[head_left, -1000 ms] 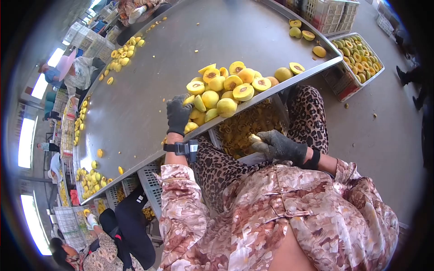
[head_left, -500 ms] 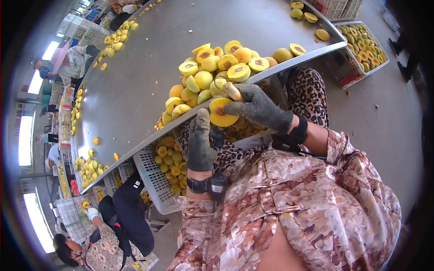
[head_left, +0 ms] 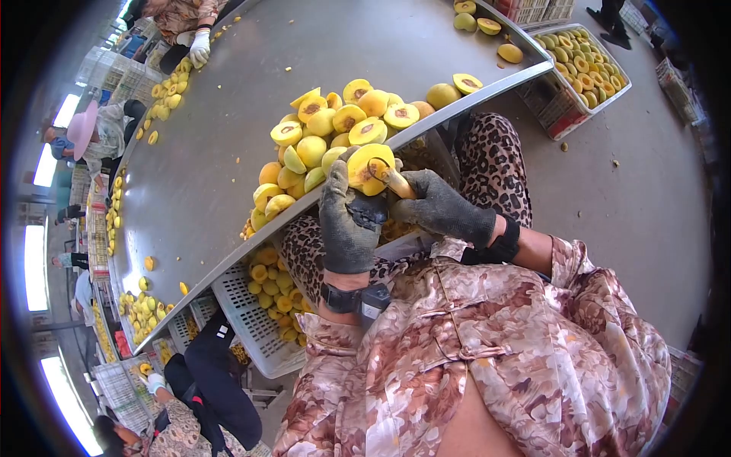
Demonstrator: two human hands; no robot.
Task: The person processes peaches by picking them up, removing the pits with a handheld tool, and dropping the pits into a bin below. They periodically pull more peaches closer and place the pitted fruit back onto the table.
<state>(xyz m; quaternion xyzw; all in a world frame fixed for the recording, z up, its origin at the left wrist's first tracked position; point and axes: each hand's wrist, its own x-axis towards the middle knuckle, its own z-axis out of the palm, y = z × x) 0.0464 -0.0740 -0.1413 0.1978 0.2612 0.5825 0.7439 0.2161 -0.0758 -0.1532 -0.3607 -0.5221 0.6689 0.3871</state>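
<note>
My left hand [head_left: 346, 228], in a dark grey glove, is closed around a yellow peach half [head_left: 361, 163] with its cut face up. My right hand [head_left: 449, 209], in a matching glove, grips the wooden handle of a pitting tool [head_left: 399, 184]. The tool's curved wire loop lies against the reddish centre of the peach half. Just beyond both hands, a pile of halved peaches [head_left: 311, 151] sits at the near edge of the metal table [head_left: 251, 91]; several show brown pits or hollows.
A white slatted crate [head_left: 247, 320] of peach halves stands below the table at left. Another full crate [head_left: 544, 114] is on the floor at right. A co-worker's white-gloved hand [head_left: 200, 47] rests on the table's far side. More people sit along the left.
The peach half has passed from my right hand into my left. My right hand has turned the pitting tool down onto its centre. The view has shifted slightly.
</note>
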